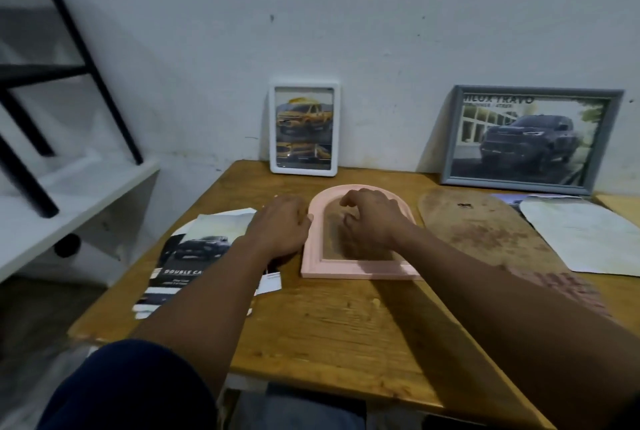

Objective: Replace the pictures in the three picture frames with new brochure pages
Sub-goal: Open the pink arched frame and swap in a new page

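Pink frame point(360, 270): arched; lies flat on the table's point(346, 325) middle, straight base toward the person, arch toward the wall point(346, 14); bare wood shows through its opening
Left hand point(280, 225): knuckles up at the frame's left rail; fingers point(306, 218) curled together and closed against that outer edge, gripping it; forearm crosses the brochure
Right hand point(372, 221): over the frame's opening, inside the arch; fingers point(349, 199) bent downward, blurred; I cannot tell whether they pinch anything or only press
Board point(485, 232): brown, arched like the frame; flat just to the frame's right, apart from it; a small dark clip near its top
Brochure point(194, 256): loose pages left of the frame, fanned and overlapping; the top one shows a dark truck and the words "DOUBLE CA…"; one corner hangs over the table's left edge
White frame point(272, 128): upright at the table's back, leaning on the wall; holds pictures of a yellow truck
Grey frame point(519, 186): wide, at the back right, leaning on the wall; holds a dark truck picture with a headline
Sheet point(588, 235): pale paper, flat at the far right beside the board; a bluish page peeks out behind it
Shelf point(69, 208): white, left of the table; black stand point(104, 83) on it
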Demonstrator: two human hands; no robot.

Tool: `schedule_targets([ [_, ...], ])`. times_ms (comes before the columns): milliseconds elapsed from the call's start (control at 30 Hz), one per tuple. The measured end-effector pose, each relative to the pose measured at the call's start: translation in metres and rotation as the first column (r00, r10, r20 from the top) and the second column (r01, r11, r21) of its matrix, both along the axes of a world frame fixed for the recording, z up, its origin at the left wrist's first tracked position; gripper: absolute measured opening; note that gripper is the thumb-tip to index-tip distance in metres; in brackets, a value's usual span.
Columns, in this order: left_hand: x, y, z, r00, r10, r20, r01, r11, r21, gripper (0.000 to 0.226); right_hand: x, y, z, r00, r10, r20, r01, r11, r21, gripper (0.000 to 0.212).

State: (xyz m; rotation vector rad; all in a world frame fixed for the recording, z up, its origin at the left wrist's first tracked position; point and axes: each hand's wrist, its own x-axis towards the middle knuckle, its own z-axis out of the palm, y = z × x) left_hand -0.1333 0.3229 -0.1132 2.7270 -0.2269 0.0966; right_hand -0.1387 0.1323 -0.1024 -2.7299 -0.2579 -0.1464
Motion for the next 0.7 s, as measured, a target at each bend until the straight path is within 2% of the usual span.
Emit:
schedule_targets([
  [200,-0.011,0.078,-0.019,0.989,0.146,0.023,-0.147,0.988,0.046,0.054,0.006,0.082,-0.002,0.98,0.17,-0.1,-0.171,0.985,-0.009,0.04],
  [333,-0.018,0.117,-0.037,0.978,0.206,0.031,-0.208,0.974,0.091,0.057,0.012,0.117,-0.009,0.97,0.203,-0.137,-0.215,0.973,-0.079,0.04],
  [533,-0.021,0.131,-0.046,0.971,0.227,0.081,-0.235,0.964,0.124,0.057,0.011,0.136,-0.017,0.968,0.225,-0.11,-0.236,0.965,-0.11,0.05],
  [700,-0.019,0.136,-0.049,0.967,0.244,0.077,-0.253,0.957,0.139,0.056,0.01,0.139,-0.02,0.933,0.29,-0.213,-0.324,0.935,-0.144,0.069],
])
